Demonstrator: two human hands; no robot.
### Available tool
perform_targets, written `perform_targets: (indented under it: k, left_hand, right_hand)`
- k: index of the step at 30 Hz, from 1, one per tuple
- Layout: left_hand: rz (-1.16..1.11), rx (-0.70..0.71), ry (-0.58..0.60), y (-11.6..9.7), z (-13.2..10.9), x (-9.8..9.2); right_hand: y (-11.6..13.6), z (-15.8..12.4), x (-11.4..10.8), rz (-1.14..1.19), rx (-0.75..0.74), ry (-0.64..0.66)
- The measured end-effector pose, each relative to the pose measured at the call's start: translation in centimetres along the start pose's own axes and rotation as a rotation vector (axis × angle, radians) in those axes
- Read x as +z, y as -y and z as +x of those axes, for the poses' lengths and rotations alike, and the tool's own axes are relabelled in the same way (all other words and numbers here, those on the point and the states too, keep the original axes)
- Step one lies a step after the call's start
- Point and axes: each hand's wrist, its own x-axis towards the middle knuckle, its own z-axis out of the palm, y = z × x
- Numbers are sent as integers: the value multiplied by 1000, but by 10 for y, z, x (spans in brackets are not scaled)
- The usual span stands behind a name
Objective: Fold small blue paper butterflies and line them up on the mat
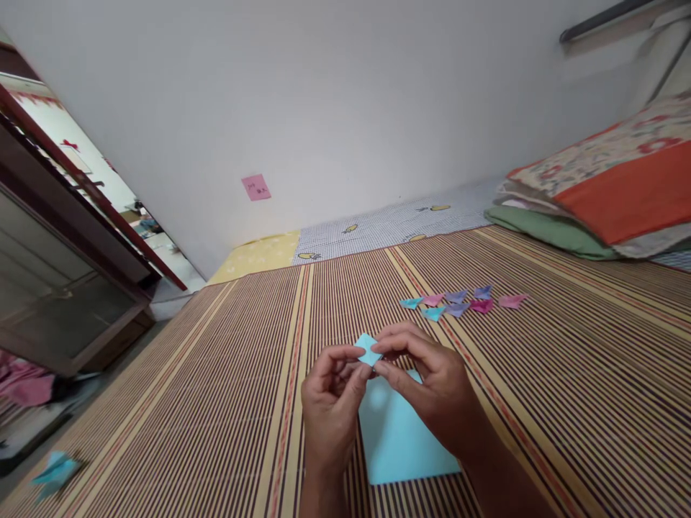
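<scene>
A small folded piece of light blue paper (368,350) is pinched between both hands over the striped mat (227,403). My left hand (330,406) grips its lower left side with thumb and forefinger. My right hand (432,392) holds its right edge. Under the hands a larger sheet of light blue paper (396,442) lies flat on the mat. Beyond the hands several small folded paper pieces (458,302) in blue, pink and purple lie in a loose row.
Folded blankets (604,194) are stacked at the right rear. A white wall with a pink sticky note (255,187) stands behind. A dark wooden cabinet (59,273) is at the left. Crumpled blue paper (54,471) lies at the mat's lower left.
</scene>
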Motion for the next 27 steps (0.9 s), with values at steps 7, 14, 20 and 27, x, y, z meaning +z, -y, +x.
perform_targets:
  k: [7, 14, 20, 27]
  left_hand:
    - [59, 67, -47, 1, -2, -1]
    - [107, 122, -73, -3, -2, 2]
    - [76, 119, -70, -3, -2, 2]
    - [-41, 85, -24, -2, 0, -2]
  right_hand:
    - [-2, 0, 1, 26, 11, -8]
    - [-1, 0, 3, 34, 29, -19]
    - [-1, -1, 3, 64, 20, -21]
    - [1, 0, 2, 45, -29, -34]
